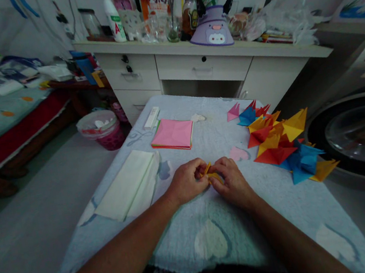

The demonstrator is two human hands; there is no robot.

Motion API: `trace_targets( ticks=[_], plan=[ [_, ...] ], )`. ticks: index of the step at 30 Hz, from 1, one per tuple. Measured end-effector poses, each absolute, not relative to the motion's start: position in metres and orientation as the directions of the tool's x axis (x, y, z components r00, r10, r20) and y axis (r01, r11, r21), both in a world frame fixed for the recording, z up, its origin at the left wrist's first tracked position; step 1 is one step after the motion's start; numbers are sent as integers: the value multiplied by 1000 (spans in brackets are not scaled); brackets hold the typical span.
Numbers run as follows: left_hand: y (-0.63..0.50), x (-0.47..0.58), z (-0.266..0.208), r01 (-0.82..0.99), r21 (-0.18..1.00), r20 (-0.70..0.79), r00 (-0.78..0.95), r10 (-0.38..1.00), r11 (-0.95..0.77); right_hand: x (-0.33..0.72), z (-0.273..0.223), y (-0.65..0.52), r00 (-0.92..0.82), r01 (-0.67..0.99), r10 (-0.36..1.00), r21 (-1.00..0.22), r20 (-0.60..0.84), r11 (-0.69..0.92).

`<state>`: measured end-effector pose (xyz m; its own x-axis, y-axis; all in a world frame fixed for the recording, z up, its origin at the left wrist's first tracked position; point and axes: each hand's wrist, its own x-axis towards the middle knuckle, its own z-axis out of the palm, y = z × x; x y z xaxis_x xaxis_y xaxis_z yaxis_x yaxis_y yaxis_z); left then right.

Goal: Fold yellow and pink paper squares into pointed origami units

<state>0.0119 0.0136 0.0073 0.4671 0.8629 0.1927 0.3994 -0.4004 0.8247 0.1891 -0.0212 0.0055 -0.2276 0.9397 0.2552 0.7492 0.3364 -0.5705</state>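
Between my two hands, above the middle of the cloth-covered table (pixel 206 243), is a small piece of folded yellow-orange origami paper (pixel 214 176). My left hand (pixel 189 179) pinches its left side with thumb and fingers. The fingers of my right hand (pixel 230 179) are closed on its right side. Much of the paper is hidden behind the fingertips. Beyond my left hand lies a square stack of coloured paper (pixel 173 133), pink on top. Off to the right sits a cluster of folded paper cranes (pixel 275 152) in red, yellow, blue and pink.
A pale folded paper or cloth (pixel 126 184) lies on the table's left, with a small white box (pixel 152 118) behind it. A cluttered white desk (pixel 202 64) stands at the back. On the right is a washing machine (pixel 361 126); a pink bucket (pixel 109 134) stands left.
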Motion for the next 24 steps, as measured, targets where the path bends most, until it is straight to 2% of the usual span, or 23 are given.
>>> trace_targets(
  ticks=[4, 10, 16, 20, 24],
  plan=[
    [14, 8, 11, 351, 861, 161, 500, 851, -369, 187, 4, -21, -205, 796, 952, -528, 227, 297],
    [14, 9, 10, 293, 878, 197, 497, 845, -377, 185, 2, -19, -152, 830, 949, -486, 276, 274],
    [17, 5, 12, 382, 791, 371, 321, 871, -478, 188, 5, -21, -151, 795, 890, -481, 430, 368],
    [18, 3, 13, 325, 774, 418, 382, 824, -543, 192, 9, -23, -162, 758, 857, -495, 490, 426],
    [18, 4, 11, 298, 790, 379, 450, 809, -536, 196, 12, -24, -194, 719, 820, -490, 539, 492]
  ],
)
